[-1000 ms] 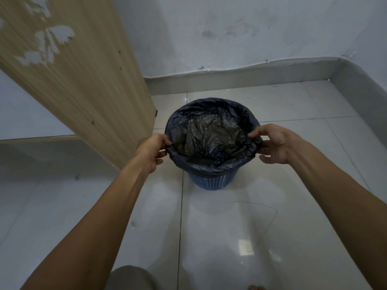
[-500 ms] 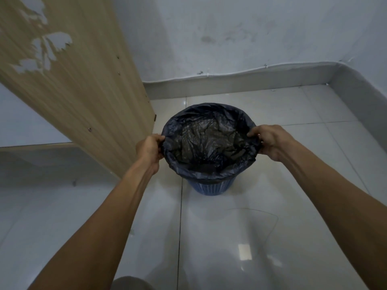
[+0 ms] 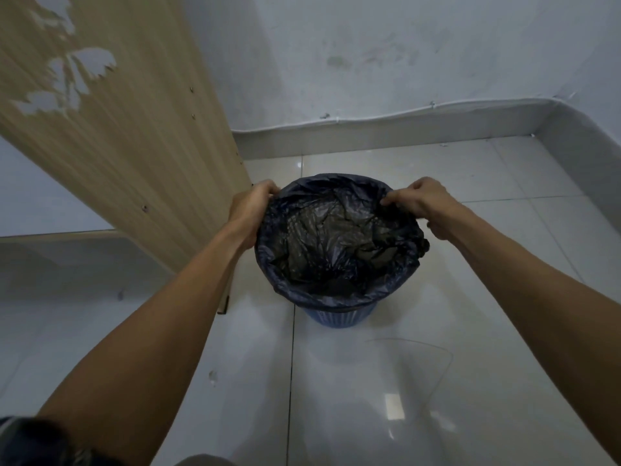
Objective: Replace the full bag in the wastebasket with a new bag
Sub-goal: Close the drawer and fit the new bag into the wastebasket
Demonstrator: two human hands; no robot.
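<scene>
Both your arms reach forward and down, elbows nearly straight, one on each side of the wastebasket (image 3: 339, 318). Your left hand (image 3: 250, 211) sits at the left side of the rim, back of the hand turned outward, its fingers (image 3: 268, 190) curled over the edge of the bag (image 3: 336, 243) and gripping the plastic there. Your right hand (image 3: 424, 204) is at the far right of the rim, wrist raised a little above it; the thumb and the front fingers (image 3: 394, 198) pinch the bag's edge, while the other fingers are curled under the palm.

The bag is dark, thin and heavily creased. Its mouth is folded outward over the rim all round and hangs down the outside as a skirt, so only the lowest band of the blue, latticed wastebasket shows. Inside, the plastic sags in crumpled folds. A small bunch of gathered plastic sticks out on the right, just below your right hand.

The wastebasket stands upright on the glossy tiled floor (image 3: 369, 398), just beside the lower corner of a wood-grain panel (image 3: 134, 146) and near the grey skirting (image 3: 403, 129) of the wall.
</scene>
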